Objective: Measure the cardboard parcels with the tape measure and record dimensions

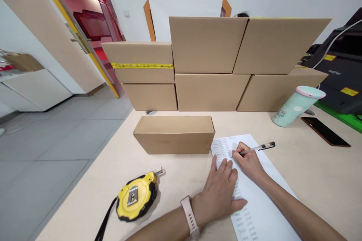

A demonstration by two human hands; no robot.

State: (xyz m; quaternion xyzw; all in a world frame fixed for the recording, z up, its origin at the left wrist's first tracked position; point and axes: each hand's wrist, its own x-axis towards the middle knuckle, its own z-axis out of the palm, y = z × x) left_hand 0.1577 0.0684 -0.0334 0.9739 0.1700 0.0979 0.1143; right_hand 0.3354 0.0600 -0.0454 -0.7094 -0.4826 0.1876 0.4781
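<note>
My right hand [249, 161] grips a pen [263, 146], its tip end down at the upper part of a white sheet of paper [266, 196]. Columns of small handwriting run along the sheet's left side, too small to read. Flat on the paper's left edge lies my left hand [222, 188], fingers spread, a pink watch on its wrist. A long cardboard box [172, 141] rests just beyond it, near the paper's top left corner. To the left is a yellow and black tape measure [137, 196], its hooked metal end sticking out a little and a black strap trailing off.
Several cardboard boxes [210, 92] form a stacked wall across the table's back. A mint-green tumbler [296, 107] and a dark phone [325, 131] are at the right. Behind them stands a black Brother machine [336, 71]. The table's left edge borders a grey tiled floor [62, 139].
</note>
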